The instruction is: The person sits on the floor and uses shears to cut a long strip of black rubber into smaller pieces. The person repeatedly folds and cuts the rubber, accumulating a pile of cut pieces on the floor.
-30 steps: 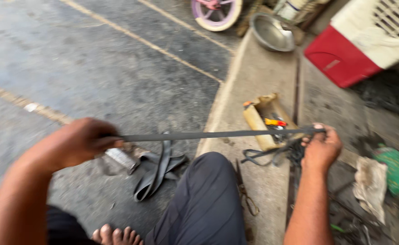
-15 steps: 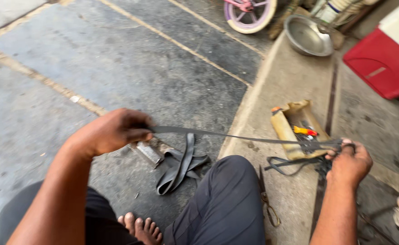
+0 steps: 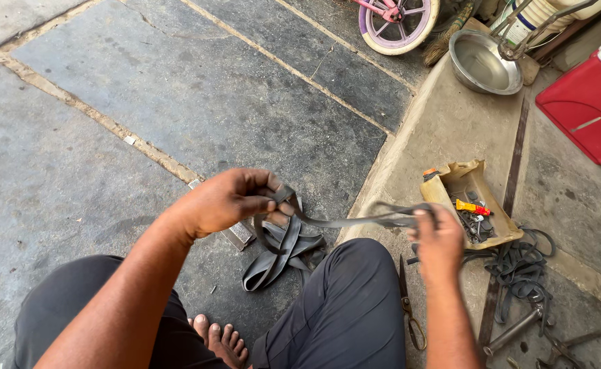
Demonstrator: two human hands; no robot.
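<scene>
Both hands now sit closer together: left hand (image 3: pixel 229 200) and right hand (image 3: pixel 439 239) each pinch the rubber strip (image 3: pixel 341 221), keeping it taut.

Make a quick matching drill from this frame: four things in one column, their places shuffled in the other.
Things:
1. rubber strip
2. scissors
3. metal bowl
4. red cooler

Places:
A. far right edge of view
B. on the ledge beside the right knee
C. stretched between left hand and right hand
D. top of the ledge, next to the small pink wheel

Pairs: 1-C, 2-B, 3-D, 4-A
</scene>
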